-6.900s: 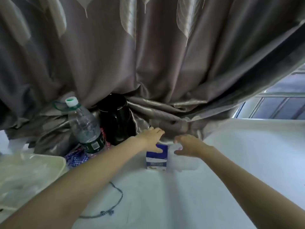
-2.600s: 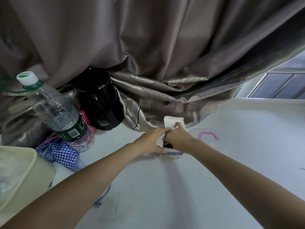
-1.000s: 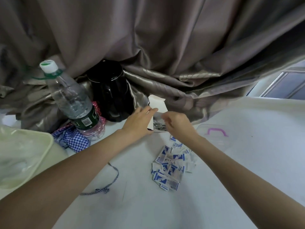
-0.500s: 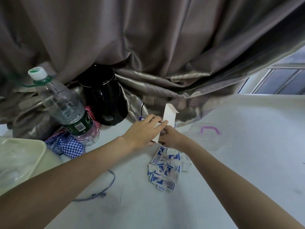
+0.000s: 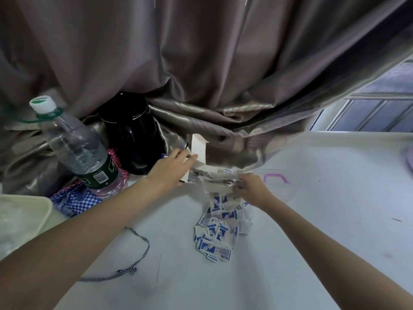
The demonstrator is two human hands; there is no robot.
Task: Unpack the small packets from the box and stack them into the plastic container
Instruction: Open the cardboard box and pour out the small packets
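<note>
— Curtain folds hang right down onto the white worktop at the far side. What have you got in your hands there?

— My left hand grips the box, fingers curled round it, tipped on its side with the open flap pointing up so the mouth faces right. My right hand pinches a folded paper sheet at that mouth; it looks like the leaflet, and I judge it has to come out for the last contents to follow.

— And the packets?

— Most lie in a loose heap of packets on the worktop, just near of my right hand, blue-and-white, overlapping at all angles. Whether any are left in the box I cannot tell.

— Where do they go?

— The container is clear plastic with a purple mark, just right of my right hand and close to the heap. I see nothing stacked in it yet, though its clear walls are hard to read.

— Anything in the way?

— A water bottle and a black jug stand far left, with checked cloth under the bottle and a cord trailing near. They are well apart from the heap. The slippery part, I'd guess, is squaring thin packets into a tidy stack.
</note>
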